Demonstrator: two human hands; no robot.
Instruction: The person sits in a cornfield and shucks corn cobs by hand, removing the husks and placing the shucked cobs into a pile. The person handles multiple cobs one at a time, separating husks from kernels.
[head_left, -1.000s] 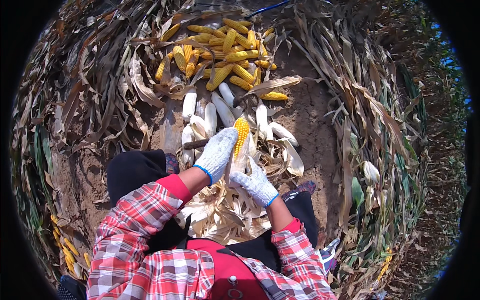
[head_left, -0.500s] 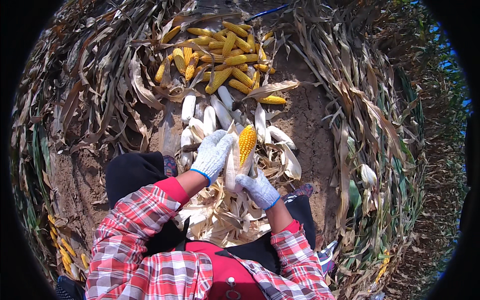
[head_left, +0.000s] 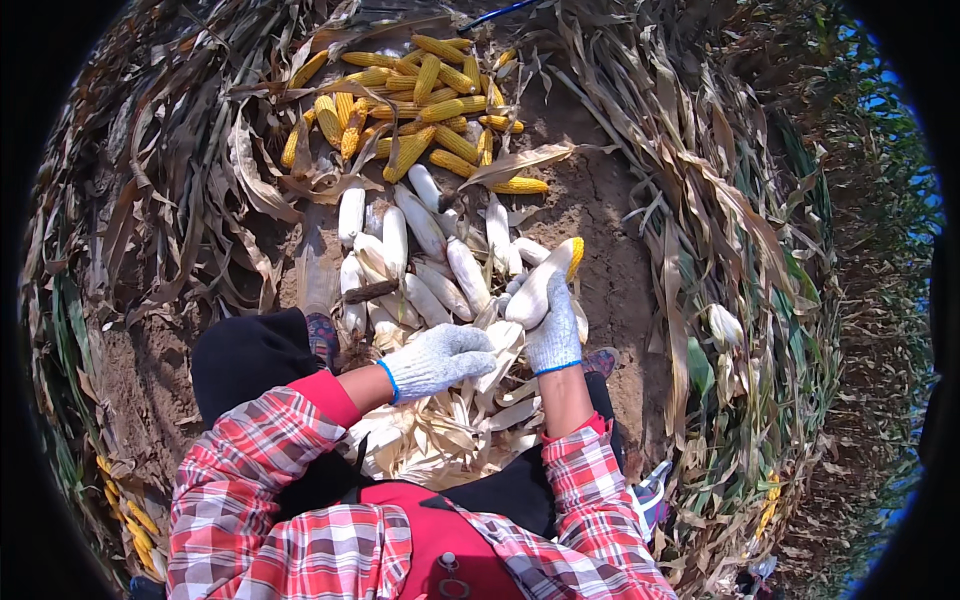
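Note:
My right hand (head_left: 553,325), in a white knit glove with a blue cuff, is closed around an ear of corn (head_left: 536,290). Pale husk covers most of that ear, and yellow kernels show at its tilted upper right end. To the left, my gloved left hand (head_left: 440,362) is closed, its fingertips on a strip of pale corn husk (head_left: 504,352). Ears still in their husks (head_left: 420,225) lie just beyond both hands. Loose peeled husks (head_left: 430,435) are heaped between my legs.
A pile of bare yellow ears (head_left: 425,95) lies at the far side on brown soil (head_left: 600,215). Dry cornstalks (head_left: 690,150) are banked on the right, more stalks (head_left: 190,130) on the left. A blue rod (head_left: 497,14) shows at the top edge.
The ear in my right hand has swung right and tipped over, away from my left hand. My left hand has come down and nearer with husk. The view has shifted slightly.

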